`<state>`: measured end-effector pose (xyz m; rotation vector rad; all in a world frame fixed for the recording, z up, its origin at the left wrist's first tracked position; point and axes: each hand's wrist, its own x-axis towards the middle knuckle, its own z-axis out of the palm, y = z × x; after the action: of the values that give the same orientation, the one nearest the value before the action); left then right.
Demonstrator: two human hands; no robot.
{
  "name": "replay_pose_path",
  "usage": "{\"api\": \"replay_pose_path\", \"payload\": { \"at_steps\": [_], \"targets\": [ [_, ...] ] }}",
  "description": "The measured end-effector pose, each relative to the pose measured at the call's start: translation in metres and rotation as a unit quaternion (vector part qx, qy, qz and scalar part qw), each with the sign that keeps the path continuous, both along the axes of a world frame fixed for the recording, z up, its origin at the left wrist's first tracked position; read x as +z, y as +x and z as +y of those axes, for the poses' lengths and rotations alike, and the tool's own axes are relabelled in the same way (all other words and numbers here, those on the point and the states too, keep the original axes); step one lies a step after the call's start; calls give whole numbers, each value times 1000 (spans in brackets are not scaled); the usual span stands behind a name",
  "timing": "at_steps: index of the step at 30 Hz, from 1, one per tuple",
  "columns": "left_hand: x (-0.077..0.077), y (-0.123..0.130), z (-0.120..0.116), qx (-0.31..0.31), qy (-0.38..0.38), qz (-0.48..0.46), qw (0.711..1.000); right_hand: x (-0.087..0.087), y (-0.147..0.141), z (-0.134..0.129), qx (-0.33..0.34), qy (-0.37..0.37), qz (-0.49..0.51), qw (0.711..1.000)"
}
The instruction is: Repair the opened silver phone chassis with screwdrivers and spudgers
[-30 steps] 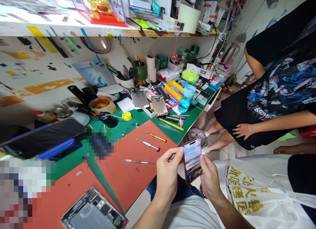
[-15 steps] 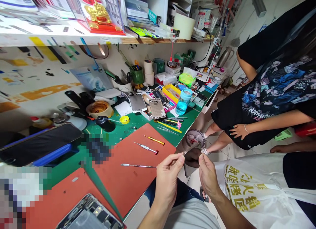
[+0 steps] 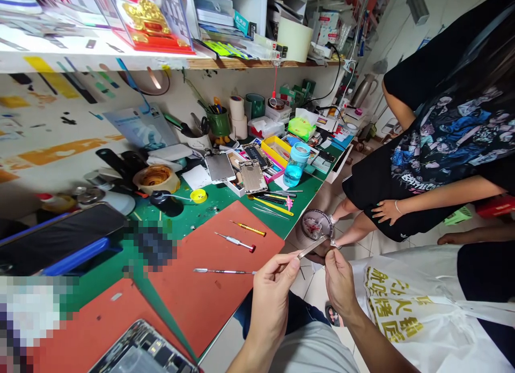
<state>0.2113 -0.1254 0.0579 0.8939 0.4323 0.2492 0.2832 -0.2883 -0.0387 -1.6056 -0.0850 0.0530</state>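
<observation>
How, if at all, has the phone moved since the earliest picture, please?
Yes: judged against the floor bin, the phone has turned roughly in place; its lit screen was showing, and now its narrow edge is.

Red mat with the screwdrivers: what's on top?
Yellow screwdriver, red-capped screwdriver, slim metal tool. The left hand hides part of the mat's right edge; can't tell what's behind it.

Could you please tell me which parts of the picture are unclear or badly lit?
Head view: glare washes out the white shelf, upper left, and the papers there look smeared; head view: blocky pixels cover the lower left corner; head view: edges look stretched, the red mat fairly sharp.
</observation>
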Motion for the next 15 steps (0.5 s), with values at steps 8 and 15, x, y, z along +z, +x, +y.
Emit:
{"api": "replay_pose_path", "payload": {
  "at_steps": [8, 15],
  "targets": [
    [-12, -2, 0, -3, 26, 5, 1000, 0, 0, 3, 8, 0, 0, 1000],
    [-10, -5, 10, -17, 220, -94, 971, 3, 10, 0, 26, 0, 7, 1000]
  ]
}}
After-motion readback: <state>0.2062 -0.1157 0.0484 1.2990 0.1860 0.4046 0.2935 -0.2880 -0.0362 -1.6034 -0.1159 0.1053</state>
